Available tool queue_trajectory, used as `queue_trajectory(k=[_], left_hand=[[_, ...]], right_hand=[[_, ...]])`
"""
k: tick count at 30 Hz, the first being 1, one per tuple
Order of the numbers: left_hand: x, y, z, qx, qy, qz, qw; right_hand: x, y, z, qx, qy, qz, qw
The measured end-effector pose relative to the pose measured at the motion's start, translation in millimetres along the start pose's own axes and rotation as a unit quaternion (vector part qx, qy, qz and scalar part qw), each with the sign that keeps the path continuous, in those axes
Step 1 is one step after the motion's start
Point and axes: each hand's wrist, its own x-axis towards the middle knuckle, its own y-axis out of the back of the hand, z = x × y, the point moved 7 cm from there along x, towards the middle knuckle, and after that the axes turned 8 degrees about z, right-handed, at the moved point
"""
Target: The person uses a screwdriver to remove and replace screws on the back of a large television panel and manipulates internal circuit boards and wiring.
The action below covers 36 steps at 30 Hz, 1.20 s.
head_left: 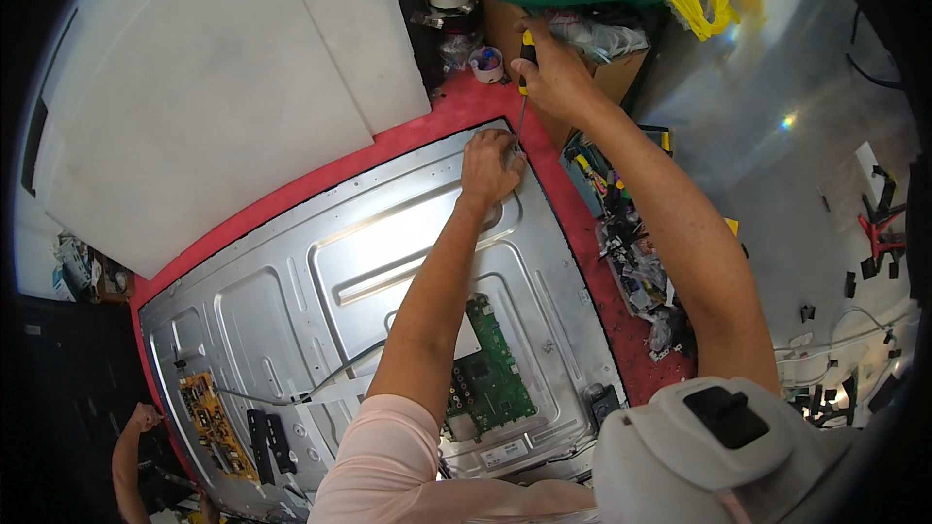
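Grips a screwdriver (524,87) in the right hand (557,75) at the upper centre of the frame, with fingers closed around the black-and-yellow handle and the shaft aimed down at the top corner of a large silver metal panel (354,243). Rests the left hand (488,171) on that same corner, with bent fingers just beside the shaft's lower end; cannot tell whether pinching anything small there. Has the metal panel lying across the middle and lower left of the frame, on a red cover (575,245), with the ribbed side up.

Seems, by judgement, to be midway through screw work along the panel's edge; cannot tell whether driving in or backing out, nor how many points remain. Already has a green circuit board (502,380) on the panel at lower centre, an amber circuit board (206,417) at lower left, and a grey cable (342,367) running between amber board and left forearm. Has both boards uncovered, so probably not finished. Also shows another person's hand (144,417) near the panel at lower left.
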Motion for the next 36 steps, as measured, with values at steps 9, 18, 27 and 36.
queue_trajectory(k=[9,18,27,36], left_hand=[[-8.7,-0.6,-13.0,0.006,0.003,0.022,1.000],[-7.0,-2.8,-14.8,-0.007,0.027,0.035,0.999],[-3.6,-5.9,-8.1,0.000,0.018,0.026,0.999],[-3.6,-9.0,-15.3,0.010,0.040,0.006,0.999]], right_hand=[[3.0,-2.7,-23.1,-0.020,0.096,0.019,0.995],[-0.6,-2.9,-23.5,-0.019,0.099,0.041,0.994],[1.8,-2.9,-13.0,-0.032,0.095,0.045,0.994],[4.3,-4.0,-2.7,0.017,0.117,0.109,0.987]])
